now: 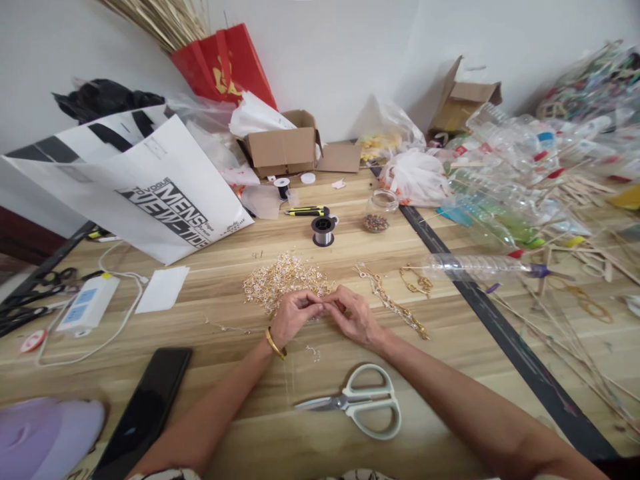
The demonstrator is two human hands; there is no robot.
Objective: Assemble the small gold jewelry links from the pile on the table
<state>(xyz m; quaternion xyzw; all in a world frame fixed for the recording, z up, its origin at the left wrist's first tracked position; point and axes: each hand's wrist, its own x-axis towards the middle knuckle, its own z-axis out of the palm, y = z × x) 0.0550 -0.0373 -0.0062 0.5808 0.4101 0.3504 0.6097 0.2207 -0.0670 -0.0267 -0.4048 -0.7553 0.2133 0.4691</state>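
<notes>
My left hand (296,313), with a gold bangle (275,344) at the wrist, meets my right hand (351,316) at the fingertips. Both are closed in a pinch, and whatever lies between the fingers is too small to make out. Just beyond them spreads a pile of small gold and silvery beads (280,275). A thin beaded strand (233,328) trails off to the left of my left wrist. Beaded strands (393,303) lie to the right of my right hand. Nearer to me rest scissors (345,400) with pale handles and a small silvery bit (313,353).
Behind the beads stand a wire spool (323,233), a yellow-black utility knife (307,211) and a glass jar (377,217). A white paper bag (165,200), a power strip (89,305) and a phone (145,410) are on the left. Plastic bottles (505,200) crowd the right, past a black strip (493,320).
</notes>
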